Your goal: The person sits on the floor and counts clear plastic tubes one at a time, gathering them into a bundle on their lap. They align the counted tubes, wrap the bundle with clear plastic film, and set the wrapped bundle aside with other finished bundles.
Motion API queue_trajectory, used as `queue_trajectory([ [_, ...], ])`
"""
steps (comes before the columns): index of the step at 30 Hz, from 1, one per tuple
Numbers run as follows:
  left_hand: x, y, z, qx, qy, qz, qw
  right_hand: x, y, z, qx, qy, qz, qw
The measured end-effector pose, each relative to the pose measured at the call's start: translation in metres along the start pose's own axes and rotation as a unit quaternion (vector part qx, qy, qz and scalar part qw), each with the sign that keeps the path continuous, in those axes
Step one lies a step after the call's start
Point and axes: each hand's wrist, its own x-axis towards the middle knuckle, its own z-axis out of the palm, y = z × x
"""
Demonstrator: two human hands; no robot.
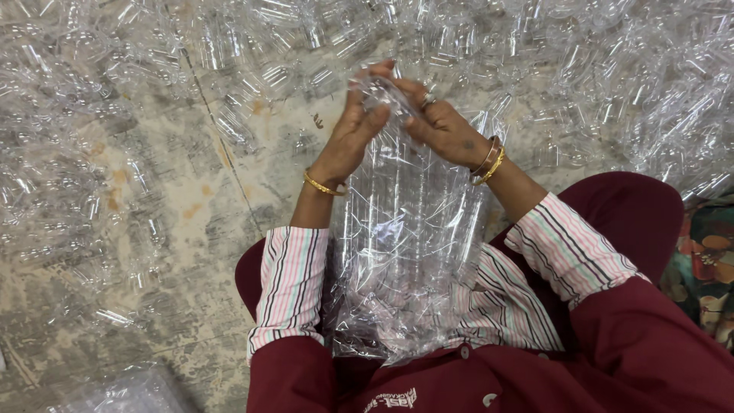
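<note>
A long clear plastic bag (405, 252) packed with clear plastic containers lies across my lap, its mouth pointing away from me. My left hand (353, 130) pinches the gathered top of the bag from the left. My right hand (447, 126) grips the same bunched top from the right, fingers curled into the film. Both wrists wear gold bangles. Striped sleeves and a maroon garment cover my arms and legs.
Several loose clear plastic containers (229, 46) are heaped across the worn, stained floor (168, 199) to the left, ahead and to the right. Another filled clear bag (122, 394) lies at the bottom left. Patterned cloth (707, 268) shows at the right edge.
</note>
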Motion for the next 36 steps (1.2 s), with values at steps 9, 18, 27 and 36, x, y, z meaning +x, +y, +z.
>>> queue_trajectory([
  [9,0.060,0.001,-0.114,0.459,0.193,0.030,0.866,0.001,0.001,-0.008,0.288,-0.037,-0.079,0.954],
  [18,0.072,-0.024,-0.155,0.719,0.104,0.007,0.687,0.000,-0.004,-0.021,0.333,0.061,-0.048,0.940],
  [27,0.052,-0.001,-0.013,0.156,-0.085,-0.020,0.984,-0.002,-0.001,-0.023,0.587,-0.071,-0.062,0.804],
  [36,0.156,-0.034,-0.093,0.586,0.170,0.001,0.792,-0.002,0.001,-0.045,0.598,0.079,-0.099,0.791],
])
